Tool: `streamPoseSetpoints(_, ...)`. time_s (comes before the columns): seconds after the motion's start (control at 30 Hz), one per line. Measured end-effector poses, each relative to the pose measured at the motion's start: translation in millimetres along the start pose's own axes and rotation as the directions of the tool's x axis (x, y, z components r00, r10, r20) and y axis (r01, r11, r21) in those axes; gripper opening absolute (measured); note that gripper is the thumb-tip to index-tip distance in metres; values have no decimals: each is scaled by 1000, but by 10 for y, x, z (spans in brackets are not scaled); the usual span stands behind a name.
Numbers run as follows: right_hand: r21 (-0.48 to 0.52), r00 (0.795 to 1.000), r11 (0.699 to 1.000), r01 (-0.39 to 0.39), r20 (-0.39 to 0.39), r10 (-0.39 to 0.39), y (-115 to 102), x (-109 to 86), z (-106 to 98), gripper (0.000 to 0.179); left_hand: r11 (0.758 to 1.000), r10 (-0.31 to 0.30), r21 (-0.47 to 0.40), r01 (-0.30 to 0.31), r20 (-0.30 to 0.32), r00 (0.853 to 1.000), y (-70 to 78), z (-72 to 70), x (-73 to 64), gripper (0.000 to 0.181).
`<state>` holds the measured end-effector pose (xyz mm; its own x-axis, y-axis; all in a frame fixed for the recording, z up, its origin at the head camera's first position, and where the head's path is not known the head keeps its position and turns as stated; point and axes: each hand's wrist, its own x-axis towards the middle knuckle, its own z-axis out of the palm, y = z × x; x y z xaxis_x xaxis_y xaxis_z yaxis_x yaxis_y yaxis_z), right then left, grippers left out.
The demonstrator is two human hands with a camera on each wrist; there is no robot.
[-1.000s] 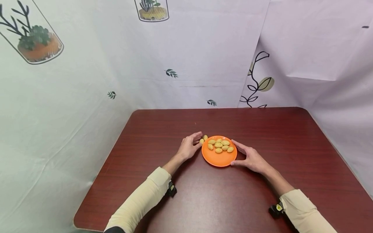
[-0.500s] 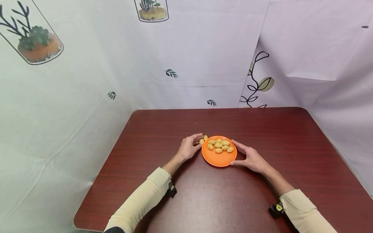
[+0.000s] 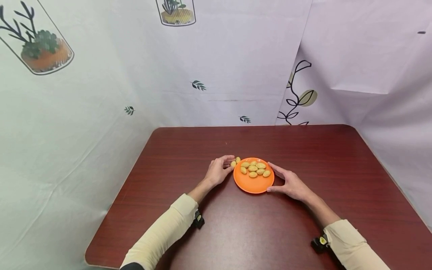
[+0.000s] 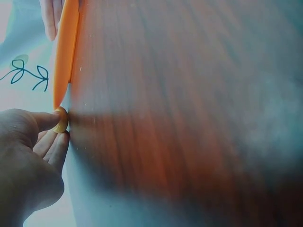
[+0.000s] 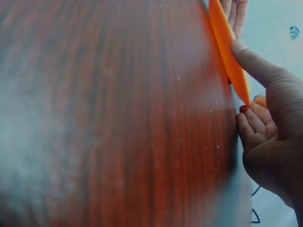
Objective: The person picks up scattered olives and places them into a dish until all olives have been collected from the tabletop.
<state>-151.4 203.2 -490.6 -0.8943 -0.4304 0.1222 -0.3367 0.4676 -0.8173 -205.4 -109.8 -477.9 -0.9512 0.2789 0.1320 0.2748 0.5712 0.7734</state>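
An orange plate (image 3: 254, 185) lies on the table, its far half bearing several small yellow oval pieces (image 3: 253, 168) with mottled skins, like nuts or tiny potatoes. Just off its left rim are two more such pieces, one a little farther back (image 3: 238, 159). My left hand (image 3: 217, 172) has thumb and fingers about the nearer yellow oval piece (image 4: 61, 120), pinching it beside the rim in the left wrist view. On the other side, my right hand (image 3: 293, 183) grips the plate's right rim, thumb on the front edge (image 5: 239, 45) and fingers spread farther round it.
The dark red-brown wooden table (image 3: 229, 232) has rounded corners. Pale patterned cloth (image 3: 229, 60) hangs behind it and along its sides. A small black wrist camera sits under each cuff, such as the right one (image 3: 318, 244).
The left fingertips have come down slightly by the loose yellow oval pieces. The plate, the pieces and the right hand have stayed in place.
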Motion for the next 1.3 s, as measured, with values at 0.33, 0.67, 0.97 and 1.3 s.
streamPoseSetpoints(0.33, -8, 1000, 1000, 10, -5, -10, 3, -2, 5, 103, 1000, 30, 11, -29, -42, 999, 1, -27, 1, 36)
streamPoseSetpoints(0.67, -4, 1000, 1000, 17, -7, -17, 2, -5, -1, 102, 998, 63, -9, -64, -84, 994, 44, -86, 6, 38)
streamPoseSetpoints(0.97, 4, 1000, 1000, 11, 0, -11, 19, -6, 7, 103, 991, 88, -89, -95, -87, 992, 109, -43, 6, 35)
streamPoseSetpoints(1.3, -2, 1000, 1000, 6, -3, -6, 11, -9, 4, 103, 975, 100, -191, -111, -66, 993, 156, -1, 15, 33)
